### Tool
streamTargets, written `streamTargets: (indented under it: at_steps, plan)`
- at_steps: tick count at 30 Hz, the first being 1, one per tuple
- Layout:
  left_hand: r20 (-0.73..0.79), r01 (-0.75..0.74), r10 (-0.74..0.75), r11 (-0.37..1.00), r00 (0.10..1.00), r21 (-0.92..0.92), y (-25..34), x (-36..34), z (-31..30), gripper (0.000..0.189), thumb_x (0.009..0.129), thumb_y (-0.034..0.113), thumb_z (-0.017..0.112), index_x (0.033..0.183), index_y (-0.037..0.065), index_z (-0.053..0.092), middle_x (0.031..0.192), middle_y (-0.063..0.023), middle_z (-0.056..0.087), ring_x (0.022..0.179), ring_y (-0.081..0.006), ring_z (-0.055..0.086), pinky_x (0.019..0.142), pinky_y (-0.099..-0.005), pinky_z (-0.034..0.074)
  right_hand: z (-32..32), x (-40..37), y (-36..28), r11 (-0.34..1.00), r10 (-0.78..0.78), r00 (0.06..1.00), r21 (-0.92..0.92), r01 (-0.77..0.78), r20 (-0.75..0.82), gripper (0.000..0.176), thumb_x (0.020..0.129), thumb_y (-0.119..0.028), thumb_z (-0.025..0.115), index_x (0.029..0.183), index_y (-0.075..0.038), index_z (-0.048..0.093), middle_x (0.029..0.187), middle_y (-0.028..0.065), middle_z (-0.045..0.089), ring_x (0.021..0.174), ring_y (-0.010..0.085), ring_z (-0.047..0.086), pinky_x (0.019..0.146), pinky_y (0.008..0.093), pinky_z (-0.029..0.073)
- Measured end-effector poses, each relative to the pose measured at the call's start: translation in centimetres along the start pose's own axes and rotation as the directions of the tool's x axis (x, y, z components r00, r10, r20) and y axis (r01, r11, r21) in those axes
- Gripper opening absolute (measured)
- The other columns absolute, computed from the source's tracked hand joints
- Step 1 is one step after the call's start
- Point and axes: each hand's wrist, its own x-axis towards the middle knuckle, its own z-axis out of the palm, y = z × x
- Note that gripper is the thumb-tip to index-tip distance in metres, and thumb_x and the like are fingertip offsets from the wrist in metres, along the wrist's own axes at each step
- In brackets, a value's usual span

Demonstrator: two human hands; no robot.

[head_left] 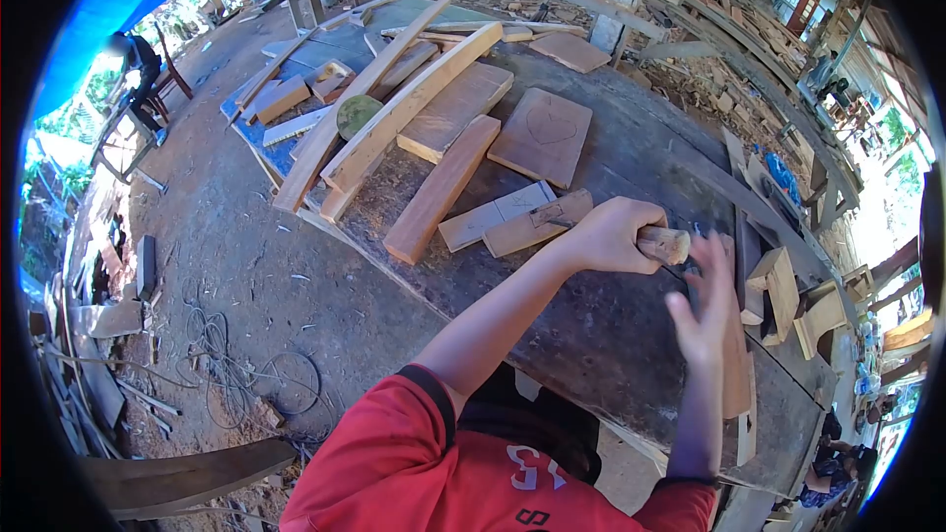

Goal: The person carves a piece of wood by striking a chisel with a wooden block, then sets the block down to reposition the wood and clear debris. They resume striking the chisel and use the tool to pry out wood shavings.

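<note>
My left hand (pixel 618 234) is wrapped around a thick wooden handle (pixel 664 245), whose blunt end pokes out on the right. The rest of that tool is mostly hidden by my fist. Just beside this end, my right hand (pixel 706 310) is raised with its fingers apart and holds nothing. Two short light wood blocks (pixel 496 216) lie on the dark worktable (pixel 581 320) left of my left hand. Beyond them rest a square board with a heart drawn on it (pixel 542 135) and a long reddish wood bar (pixel 441 189).
Long curved wooden pieces (pixel 409 103) and offcuts (pixel 281 99) crowd the table's far left. Cut wood blocks (pixel 778 293) stand at the right. A tangled cord (pixel 251 365) lies on the ground. A seated person (pixel 143 79) is far left.
</note>
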Motion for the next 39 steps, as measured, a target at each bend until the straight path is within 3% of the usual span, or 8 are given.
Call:
streamTargets:
  at_steps: [4,7,10,15,19,21,24,39]
  plan:
    - [-0.044,-0.094,0.094,0.995,0.995,-0.019,-0.4,-0.4,0.5,0.03,0.058,0.012,0.072,0.081,0.0,0.056,0.07,-0.0098,0.059,0.063,-0.0203,0.057,0.06,-0.0293,0.044,5.2,2.1,1.1,0.889,-0.063,0.998,0.454,0.059,-0.006,0.069,0.077,-0.017,0.066,0.133,0.001,0.03,0.128,0.0162,0.042,0.117,0.0231,0.043,0.097,0.0347,0.036]
    - [-0.036,-0.044,0.041,0.997,0.998,-0.065,-0.6,-1.5,-0.5,0.038,0.062,0.017,0.073,0.09,0.001,0.054,0.086,-0.0124,0.06,0.077,-0.0259,0.059,0.068,-0.0319,0.046,5.7,2.8,1.3,0.866,-0.018,0.998,0.499,0.043,-0.055,0.06,0.077,-0.019,0.067,0.125,0.003,0.039,0.125,0.0158,0.046,0.113,0.022,0.046,0.095,0.0337,0.037]
    - [-0.121,-0.036,0.067,0.969,0.99,0.243,-2.6,-4.4,-1.1,0.054,0.064,0.026,0.076,0.104,0.001,0.05,0.104,-0.0159,0.056,0.099,-0.0327,0.053,0.083,-0.0366,0.043,5.6,2.5,1.5,0.886,-0.112,0.989,0.442,0.142,-0.093,0.054,0.077,-0.021,0.067,0.119,0.005,0.046,0.121,0.0155,0.05,0.111,0.0217,0.048,0.094,0.0329,0.037]
    - [-0.381,0.461,-0.26,0.471,0.887,0.752,-6.5,-8.6,-1.4,0.071,0.067,0.035,0.073,0.12,-0.001,0.042,0.114,-0.0197,0.051,0.119,-0.0362,0.039,0.097,-0.0413,0.034,5.2,1.6,1.6,0.898,-0.092,0.992,0.423,0.118,-0.081,0.047,0.076,-0.019,0.068,0.113,0.004,0.051,0.117,0.0159,0.054,0.111,0.0219,0.049,0.095,0.0339,0.036]
    - [-0.351,0.393,-0.181,0.523,0.919,0.756,-7.2,-8.7,-1.4,0.062,0.069,0.036,0.07,0.113,0.0,0.047,0.106,-0.0224,0.054,0.11,-0.0331,0.048,0.093,-0.0432,0.037,5.1,1.2,1.6,0.903,-0.108,0.989,0.406,0.139,-0.099,0.037,0.077,-0.014,0.062,0.109,0.002,0.053,0.114,0.0189,0.055,0.112,0.0262,0.05,0.098,0.0382,0.035]
    - [-0.322,0.575,-0.486,0.579,0.813,0.578,-6.4,-8.1,-1.4,0.044,0.071,0.034,0.068,0.097,0.002,0.052,0.09,-0.0185,0.06,0.091,-0.0335,0.058,0.082,-0.0411,0.045,4.9,1.0,1.6,0.908,-0.107,0.989,0.394,0.139,-0.102,0.034,0.079,-0.013,0.058,0.108,0.002,0.052,0.114,0.0208,0.055,0.113,0.0282,0.049,0.098,0.04,0.034]
    - [-0.321,0.545,-0.444,0.612,0.837,0.573,-6.3,-8.7,-0.2,0.047,0.07,0.031,0.069,0.105,0.003,0.055,0.084,-0.0161,0.064,0.081,-0.0339,0.061,0.07,-0.0395,0.049,4.3,0.9,1.3,0.891,-0.156,0.978,0.408,0.2,-0.138,0.028,0.08,-0.012,0.055,0.105,0.001,0.052,0.113,0.0213,0.055,0.111,0.0306,0.051,0.095,0.041,0.037]
    - [-0.388,0.517,-0.376,0.769,0.841,0.375,-5.4,-10.0,2.4,0.051,0.068,0.031,0.071,0.107,0.002,0.056,0.089,-0.0163,0.064,0.082,-0.0313,0.062,0.072,-0.0375,0.049,4.3,-2.2,4.5,0.703,-0.006,0.942,0.668,0.243,-0.336,0.032,0.08,-0.026,0.053,0.102,-0.004,0.047,0.088,0.0175,0.059,0.089,0.0333,0.056,0.091,0.0506,0.04]
